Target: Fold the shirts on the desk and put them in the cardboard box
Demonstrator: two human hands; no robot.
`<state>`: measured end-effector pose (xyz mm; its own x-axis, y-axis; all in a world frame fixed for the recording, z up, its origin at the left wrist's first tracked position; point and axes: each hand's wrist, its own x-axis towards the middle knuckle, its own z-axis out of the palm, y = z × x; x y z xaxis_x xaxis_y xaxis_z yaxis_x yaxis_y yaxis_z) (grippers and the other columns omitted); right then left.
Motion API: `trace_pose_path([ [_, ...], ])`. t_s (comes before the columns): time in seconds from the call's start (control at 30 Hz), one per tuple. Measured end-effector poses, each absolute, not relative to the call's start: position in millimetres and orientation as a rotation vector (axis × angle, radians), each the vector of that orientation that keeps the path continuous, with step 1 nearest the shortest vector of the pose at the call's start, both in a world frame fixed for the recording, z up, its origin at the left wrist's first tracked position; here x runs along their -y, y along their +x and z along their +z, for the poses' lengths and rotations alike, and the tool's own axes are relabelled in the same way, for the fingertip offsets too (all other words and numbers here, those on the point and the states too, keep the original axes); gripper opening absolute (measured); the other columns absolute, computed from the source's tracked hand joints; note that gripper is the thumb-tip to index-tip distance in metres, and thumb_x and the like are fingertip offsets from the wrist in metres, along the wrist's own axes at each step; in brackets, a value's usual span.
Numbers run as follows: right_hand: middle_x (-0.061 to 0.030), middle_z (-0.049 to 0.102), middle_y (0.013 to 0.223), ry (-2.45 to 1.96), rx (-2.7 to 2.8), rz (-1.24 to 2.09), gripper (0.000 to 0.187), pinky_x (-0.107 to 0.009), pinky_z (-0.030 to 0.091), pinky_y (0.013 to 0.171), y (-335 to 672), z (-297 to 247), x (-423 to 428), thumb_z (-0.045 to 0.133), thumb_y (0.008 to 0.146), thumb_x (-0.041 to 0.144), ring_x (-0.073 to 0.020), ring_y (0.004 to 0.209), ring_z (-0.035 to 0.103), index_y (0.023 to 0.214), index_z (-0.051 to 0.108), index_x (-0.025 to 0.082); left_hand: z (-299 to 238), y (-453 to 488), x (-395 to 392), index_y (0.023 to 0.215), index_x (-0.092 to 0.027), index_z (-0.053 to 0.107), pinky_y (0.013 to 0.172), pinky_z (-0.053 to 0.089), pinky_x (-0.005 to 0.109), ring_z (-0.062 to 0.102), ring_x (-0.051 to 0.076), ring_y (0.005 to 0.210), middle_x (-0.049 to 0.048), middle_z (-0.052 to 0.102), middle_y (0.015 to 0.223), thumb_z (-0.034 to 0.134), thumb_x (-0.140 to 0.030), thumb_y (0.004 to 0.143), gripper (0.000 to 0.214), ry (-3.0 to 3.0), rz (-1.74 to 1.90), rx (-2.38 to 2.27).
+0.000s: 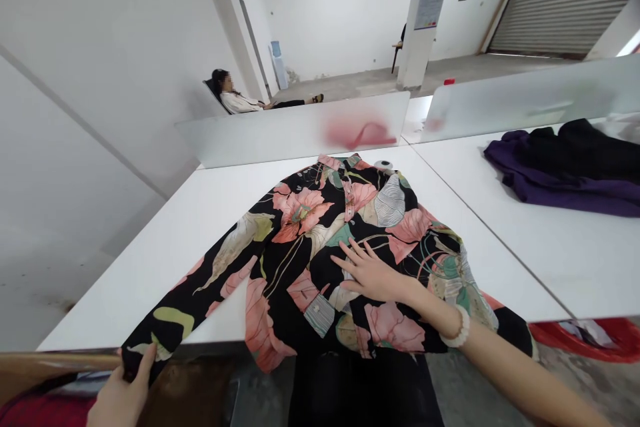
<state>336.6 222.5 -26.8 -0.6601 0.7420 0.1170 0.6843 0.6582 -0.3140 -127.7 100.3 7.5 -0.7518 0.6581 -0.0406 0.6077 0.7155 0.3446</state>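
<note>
A black blouse (320, 227) with large pink, green and white flowers lies spread on the white table (210, 207), its collar toward the far side. My right hand (367, 270) rests flat on the middle of the blouse, fingers stretched out and apart. My left hand (123, 393) is at the table's near left edge, fingers pinched on the cuff of the blouse's left sleeve (190, 300), which stretches diagonally toward it. A white bead bracelet (457, 330) is on my right wrist.
A frosted divider (280, 133) stands along the table's far edge. On the adjoining table to the right lie purple and black clothes (565, 170). A red basket (590, 337) sits on the floor at the right. A person (240, 100) sits far back.
</note>
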Motion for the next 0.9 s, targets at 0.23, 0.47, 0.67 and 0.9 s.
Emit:
trace_pose_path([
  [0.23,-0.012,0.035,0.148,-1.219,2.509,0.249,0.047,-0.061,0.018,0.11,331,-30,-208,0.046,0.093,0.045,-0.0339,0.14,0.02,0.135,0.05,0.026,50,-49,-126,0.078,-0.024,0.047,0.061,0.05,0.041,0.062,0.033,0.073,0.0035,0.053,0.061,0.036,-0.057,0.077,0.034,1.177,0.748,-2.936],
  [0.47,-0.0069,0.06,0.126,-1.143,1.584,0.918,0.046,-0.045,0.047,0.095,319,-1,-188,0.028,0.098,0.045,-0.0235,0.114,0.058,0.136,0.046,0.028,64,107,-145,0.108,-0.02,0.058,0.085,0.052,0.034,0.063,0.023,0.104,0.0094,0.067,0.115,0.047,-0.044,0.088,0.033,2.529,0.926,-1.42],
  [0.67,-0.0082,0.056,0.131,-1.296,1.235,0.971,0.052,-0.047,0.05,0.09,331,-22,-162,0.017,0.098,0.042,-0.0252,0.119,0.054,0.147,0.026,0.029,35,131,-147,0.113,-0.023,0.061,0.097,0.047,0.034,0.06,0.019,0.111,0.0046,0.067,0.116,0.047,-0.029,0.091,0.027,2.736,0.87,-1.081],
  [0.9,-0.0057,0.055,0.13,-1.371,1.363,0.664,0.048,-0.044,0.044,0.099,347,-10,-147,0.042,0.089,0.031,-0.0234,0.117,0.054,0.137,0.042,0.029,7,47,-141,0.104,-0.022,0.063,0.099,0.043,0.046,0.059,0.028,0.112,0.0081,0.066,0.117,0.046,-0.048,0.083,0.038,2.204,0.955,-1.722],
])
